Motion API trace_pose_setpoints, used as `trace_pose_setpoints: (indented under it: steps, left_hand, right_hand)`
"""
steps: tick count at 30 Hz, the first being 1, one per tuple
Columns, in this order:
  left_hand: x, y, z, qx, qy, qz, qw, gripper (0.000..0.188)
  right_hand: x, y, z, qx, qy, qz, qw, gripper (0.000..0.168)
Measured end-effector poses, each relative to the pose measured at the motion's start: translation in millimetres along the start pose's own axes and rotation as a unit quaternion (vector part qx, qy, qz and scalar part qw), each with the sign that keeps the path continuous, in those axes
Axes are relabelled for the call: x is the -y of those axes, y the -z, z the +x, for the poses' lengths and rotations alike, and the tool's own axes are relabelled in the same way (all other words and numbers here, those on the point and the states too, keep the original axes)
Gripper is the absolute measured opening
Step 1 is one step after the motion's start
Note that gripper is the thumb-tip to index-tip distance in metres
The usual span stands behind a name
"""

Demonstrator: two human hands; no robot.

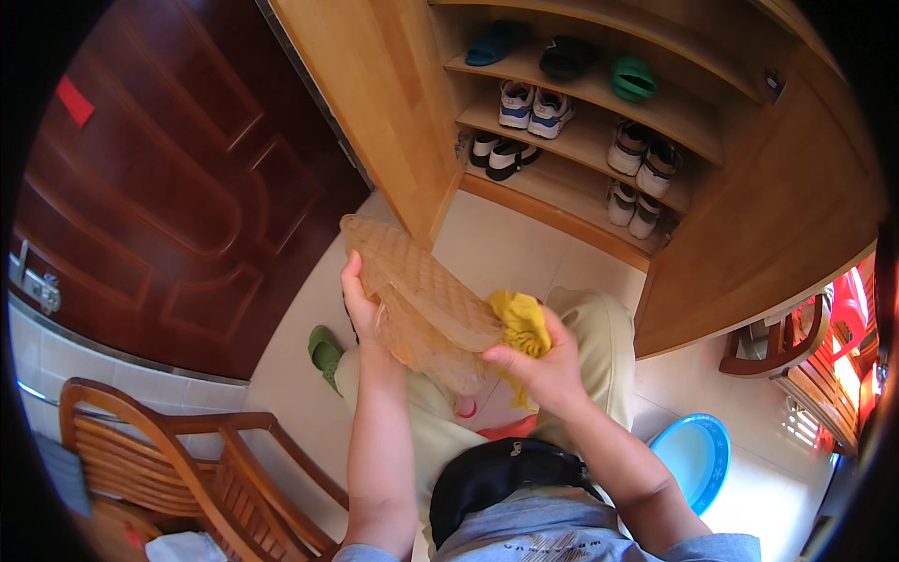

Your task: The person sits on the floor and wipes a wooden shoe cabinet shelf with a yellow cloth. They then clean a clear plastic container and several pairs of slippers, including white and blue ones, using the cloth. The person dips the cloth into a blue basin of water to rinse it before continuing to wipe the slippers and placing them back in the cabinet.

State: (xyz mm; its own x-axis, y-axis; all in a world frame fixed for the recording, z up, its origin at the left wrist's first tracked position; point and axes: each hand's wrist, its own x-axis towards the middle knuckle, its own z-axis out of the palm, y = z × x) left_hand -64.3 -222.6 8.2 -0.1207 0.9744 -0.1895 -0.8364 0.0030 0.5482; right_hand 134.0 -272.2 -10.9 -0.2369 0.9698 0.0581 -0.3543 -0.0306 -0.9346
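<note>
My left hand (362,305) grips the left side of a tan, translucent item (428,284) with a diamond-patterned surface, probably the sole of a rubber shoe or overshoe. A thin, crumpled flap of the same tan colour hangs below it. In my right hand (551,369) is a bunched yellow cloth (521,322). The cloth meets the right end of the tan item, and my right thumb lies along that end. Both hands are above my lap, in front of the open shoe cabinet (555,204). My fingers behind the tan item are mostly hidden.
Shelves in the cabinet hold blue slippers (491,49), a green clog (632,77), white-and-blue sneakers (516,109) and other shoes. Its door panels (379,105) stand open. A blue basin (692,460) is on the floor at right, a wooden chair (140,449) at left.
</note>
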Motion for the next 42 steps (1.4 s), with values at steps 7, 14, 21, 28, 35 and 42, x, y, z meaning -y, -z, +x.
trace_pose_setpoints:
  steps: [7, 14, 21, 28, 35, 42]
  left_hand:
    - [12.8, 13.0, -3.1, -0.004, 0.010, -0.022, 1.000, 0.048]
    - [25.5, 17.3, -1.5, -0.037, -0.094, -0.002, 0.995, 0.045]
    - [15.1, 14.2, 8.0, -0.142, -0.154, -0.025, 0.977, 0.049]
    - [-50.9, 49.4, 17.9, -0.077, -0.207, 0.018, 0.975, 0.051]
    - [15.3, 46.6, -1.0, 0.006, -0.077, 0.123, 0.989, 0.053]
    - [6.9, 21.1, -13.2, 0.038, -0.023, 0.264, 0.963, 0.057]
  right_hand:
    - [12.6, 2.6, 10.9, -0.100, -0.016, -0.021, 0.995, 0.044]
    - [-2.8, -12.0, -7.7, 0.004, -0.007, -0.188, 0.982, 0.086]
    - [0.8, 5.5, -14.9, 0.137, -0.192, -0.312, 0.920, 0.084]
    - [56.4, 25.7, -47.4, 0.081, -0.243, -0.067, 0.964, 0.080]
    - [46.8, -5.5, 12.9, -0.022, -0.012, -0.383, 0.923, 0.071]
    - [25.3, -13.6, 23.6, -0.008, 0.116, -0.454, 0.883, 0.068]
